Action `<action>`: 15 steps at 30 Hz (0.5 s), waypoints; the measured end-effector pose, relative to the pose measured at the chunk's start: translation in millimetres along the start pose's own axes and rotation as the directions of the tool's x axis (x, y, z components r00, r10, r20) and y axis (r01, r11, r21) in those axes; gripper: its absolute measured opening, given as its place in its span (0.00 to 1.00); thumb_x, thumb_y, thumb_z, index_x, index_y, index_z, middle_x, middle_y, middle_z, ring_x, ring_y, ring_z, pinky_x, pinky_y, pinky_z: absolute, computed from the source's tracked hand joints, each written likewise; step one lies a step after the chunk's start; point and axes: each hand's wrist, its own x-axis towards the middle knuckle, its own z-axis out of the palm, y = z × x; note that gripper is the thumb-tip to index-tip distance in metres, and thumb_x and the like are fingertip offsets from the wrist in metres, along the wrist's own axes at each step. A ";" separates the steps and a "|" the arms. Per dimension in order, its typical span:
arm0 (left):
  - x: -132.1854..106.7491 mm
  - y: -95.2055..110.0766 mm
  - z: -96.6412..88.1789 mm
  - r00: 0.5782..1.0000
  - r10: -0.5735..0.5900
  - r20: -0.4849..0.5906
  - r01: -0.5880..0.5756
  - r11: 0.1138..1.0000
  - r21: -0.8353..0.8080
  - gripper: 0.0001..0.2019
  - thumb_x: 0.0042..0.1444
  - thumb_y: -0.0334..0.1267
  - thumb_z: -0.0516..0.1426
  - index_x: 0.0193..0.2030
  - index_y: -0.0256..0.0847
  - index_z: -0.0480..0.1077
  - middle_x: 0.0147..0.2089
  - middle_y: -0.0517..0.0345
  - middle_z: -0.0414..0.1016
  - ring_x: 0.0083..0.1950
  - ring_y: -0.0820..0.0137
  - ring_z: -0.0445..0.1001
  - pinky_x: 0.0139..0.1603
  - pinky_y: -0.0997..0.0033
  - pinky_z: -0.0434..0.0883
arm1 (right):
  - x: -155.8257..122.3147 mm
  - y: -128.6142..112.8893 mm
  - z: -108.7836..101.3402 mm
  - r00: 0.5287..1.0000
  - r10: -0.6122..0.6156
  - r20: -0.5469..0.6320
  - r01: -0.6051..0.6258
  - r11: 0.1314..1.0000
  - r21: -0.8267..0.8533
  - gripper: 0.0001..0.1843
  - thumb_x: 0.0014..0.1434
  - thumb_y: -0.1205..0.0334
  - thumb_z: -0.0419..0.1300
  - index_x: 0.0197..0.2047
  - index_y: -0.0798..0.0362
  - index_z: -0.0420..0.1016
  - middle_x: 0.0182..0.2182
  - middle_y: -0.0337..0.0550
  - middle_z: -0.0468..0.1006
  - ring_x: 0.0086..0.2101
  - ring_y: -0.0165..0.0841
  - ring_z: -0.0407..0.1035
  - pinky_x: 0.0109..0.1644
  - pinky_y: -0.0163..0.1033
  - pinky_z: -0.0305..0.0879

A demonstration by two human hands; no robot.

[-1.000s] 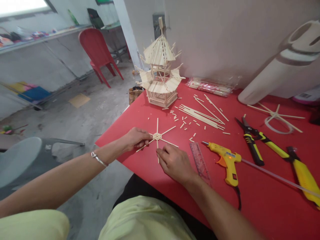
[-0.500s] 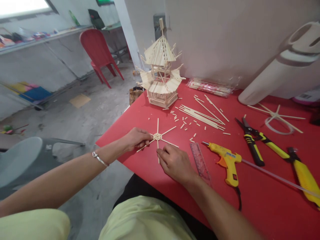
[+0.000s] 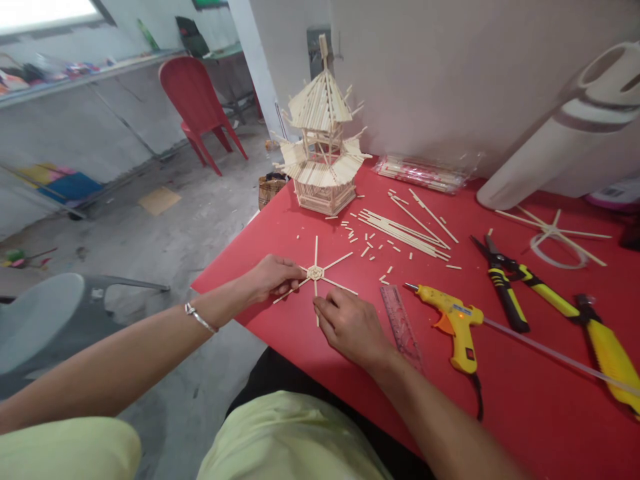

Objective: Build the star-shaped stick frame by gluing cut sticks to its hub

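Note:
A star-shaped frame of thin wooden sticks lies on the red table, its spokes fanning out from a small hexagonal hub. My left hand pinches a spoke on the hub's left side. At the near spoke, my right hand has its thumb and fingers closed around the stick, just below the hub. Right of that hand lies a clear ruler. Beyond it rests a yellow glue gun with a glue stick in its back. Short cut pieces of stick are scattered past the frame.
A stick-built pagoda model stands at the table's far corner. Long sticks and a plastic-wrapped bundle lie behind. Yellow-black cutters and a second stick star are at the right, near a white pipe.

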 end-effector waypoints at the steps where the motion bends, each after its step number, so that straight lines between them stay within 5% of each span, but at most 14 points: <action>1: -0.1 -0.1 0.0 1.000 0.002 -0.001 -0.002 1.000 0.001 0.13 0.50 0.36 0.62 0.18 0.36 0.68 0.15 0.60 0.68 0.11 0.80 0.54 0.13 0.75 0.55 | 0.3 0.0 0.0 1.000 -0.001 0.000 0.001 1.000 0.000 0.13 0.66 0.61 0.52 0.48 0.47 0.75 0.34 0.41 0.72 0.34 0.31 0.63 0.33 0.39 0.47; 10: 0.3 -1.5 -0.2 1.000 0.021 0.011 -0.021 1.000 0.009 0.15 0.50 0.39 0.63 0.17 0.37 0.68 0.12 0.62 0.64 0.11 0.79 0.53 0.13 0.73 0.57 | -0.3 0.3 0.2 1.000 0.000 -0.002 0.000 1.000 0.010 0.12 0.65 0.61 0.53 0.49 0.48 0.75 0.34 0.41 0.72 0.34 0.31 0.63 0.33 0.38 0.49; 15: 2.8 -5.2 -1.9 0.999 0.036 -0.009 -0.036 0.999 0.018 0.13 0.49 0.39 0.63 0.19 0.36 0.69 0.16 0.59 0.69 0.12 0.80 0.55 0.13 0.74 0.55 | -0.7 0.0 0.7 1.000 -0.007 -0.001 0.007 1.000 0.024 0.13 0.66 0.61 0.53 0.50 0.48 0.75 0.34 0.40 0.72 0.34 0.31 0.64 0.34 0.38 0.50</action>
